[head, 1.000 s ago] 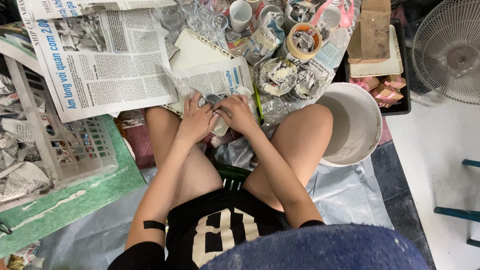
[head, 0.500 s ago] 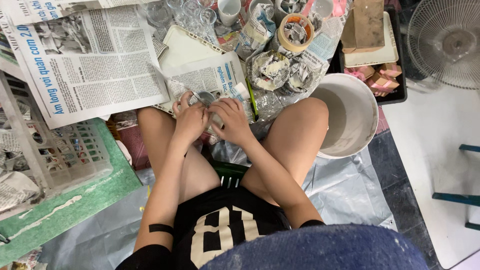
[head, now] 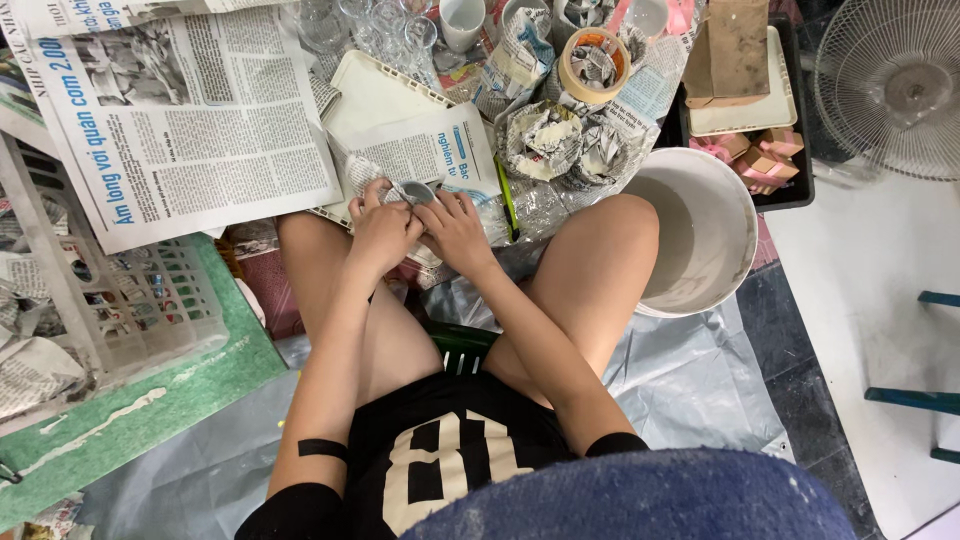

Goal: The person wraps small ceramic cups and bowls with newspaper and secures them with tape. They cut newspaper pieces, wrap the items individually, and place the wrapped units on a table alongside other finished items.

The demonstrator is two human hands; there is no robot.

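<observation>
So the person is sitting cross-legged on the floor, on a grey plastic sheet (head: 690, 390) spread under them, with bare knees out to either side. Both hands meet just ahead of the knees. The left hand (head: 382, 230) has its grip curled and pressed onto a small glass cup (head: 415, 192) that's half wrapped in a piece of newspaper (head: 372, 180), fingers pinching the paper against the cup's side. The right hand (head: 455, 228) is touching the same bundle from the other side, fingers laid over the paper and the cup's rim, so its grip is closed on it too. The cup sits low, right between the two hands, over a newspaper sheet lying on a cream tray (head: 375, 95).

To the right, touching the right knee, is a big white bucket (head: 715, 230) with pale grey liquid in it. To the left there's a white plastic basket (head: 150, 300) on a green mat (head: 200, 385), with crumpled paper beside it.

Further out: a big open newspaper spread (head: 190, 110), a couple of already wrapped bundles (head: 545, 140), a roll of tape (head: 593, 65), some bare clear glasses (head: 385, 25) and a black tray (head: 775, 195) holding small pink boxes. A white fan (head: 890, 85) stands at the far right.
</observation>
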